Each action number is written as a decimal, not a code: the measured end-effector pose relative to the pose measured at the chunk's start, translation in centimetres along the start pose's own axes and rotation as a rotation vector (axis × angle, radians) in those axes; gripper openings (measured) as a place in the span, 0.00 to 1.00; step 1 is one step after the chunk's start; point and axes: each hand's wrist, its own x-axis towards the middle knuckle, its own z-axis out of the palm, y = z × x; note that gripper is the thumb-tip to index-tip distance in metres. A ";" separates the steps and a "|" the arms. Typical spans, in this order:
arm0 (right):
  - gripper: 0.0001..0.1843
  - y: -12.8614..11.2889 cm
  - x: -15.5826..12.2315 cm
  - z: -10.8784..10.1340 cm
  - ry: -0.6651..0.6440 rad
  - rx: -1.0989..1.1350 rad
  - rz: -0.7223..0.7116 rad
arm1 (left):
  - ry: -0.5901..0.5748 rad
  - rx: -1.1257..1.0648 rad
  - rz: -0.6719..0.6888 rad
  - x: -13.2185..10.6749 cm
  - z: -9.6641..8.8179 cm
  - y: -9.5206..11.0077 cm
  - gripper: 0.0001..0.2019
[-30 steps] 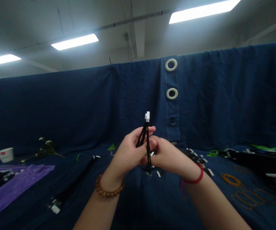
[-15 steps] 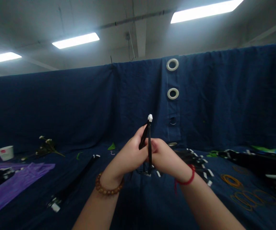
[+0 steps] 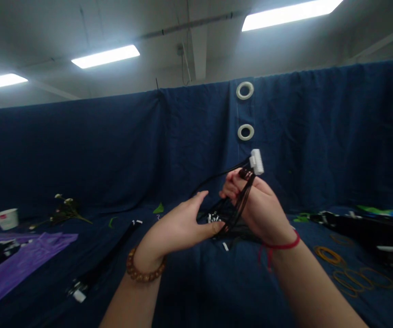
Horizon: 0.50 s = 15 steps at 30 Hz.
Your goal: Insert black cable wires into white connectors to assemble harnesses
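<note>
Up in the air over the cloth-covered bench (image 3: 203,296), the white connector (image 3: 257,162) sits just above the right hand (image 3: 259,205), the nearer of the two, whose fingers grasp the black wires (image 3: 241,202) close to it. The connector's long side stands nearly upright, while the wires slope from it down and leftward towards the left hand (image 3: 179,226). There the fingers and thumb are spread apart; whether the thumb tip touches the wires I cannot tell.
</note>
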 end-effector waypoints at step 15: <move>0.15 -0.1 -0.1 -0.8 0.051 -0.163 -0.053 | -0.507 -0.007 0.326 -2.7 -2.7 5.5 0.13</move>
